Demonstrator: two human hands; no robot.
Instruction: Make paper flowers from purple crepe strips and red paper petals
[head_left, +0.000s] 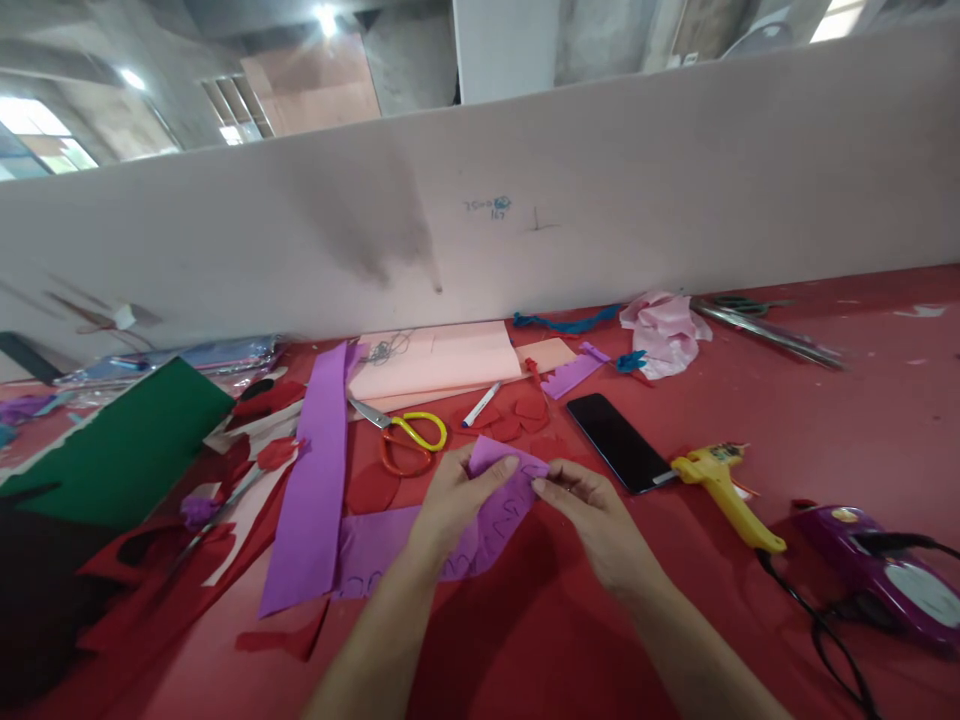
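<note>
A strip of purple crepe paper (499,515) with dark curved pen lines along it is held between both hands. My left hand (454,490) is closed on it, thumb on top of the folded upper end. At the strip's right corner, my right hand (589,505) pinches the edge between thumb and fingers. The strip's other end lies on the table to the left, beside a longer folded purple strip (309,490). Just beyond my hands are scissors (405,435) with yellow and orange handles, a white marker (481,404) and red paper petals (517,418).
To the right lie a black phone (619,442), a yellow glue gun (727,490) with a cord, and a purple power strip (885,570). Peach paper (442,360) and crumpled pink paper (664,333) sit near the white partition (600,180). Green card (124,450) and red scraps fill the left.
</note>
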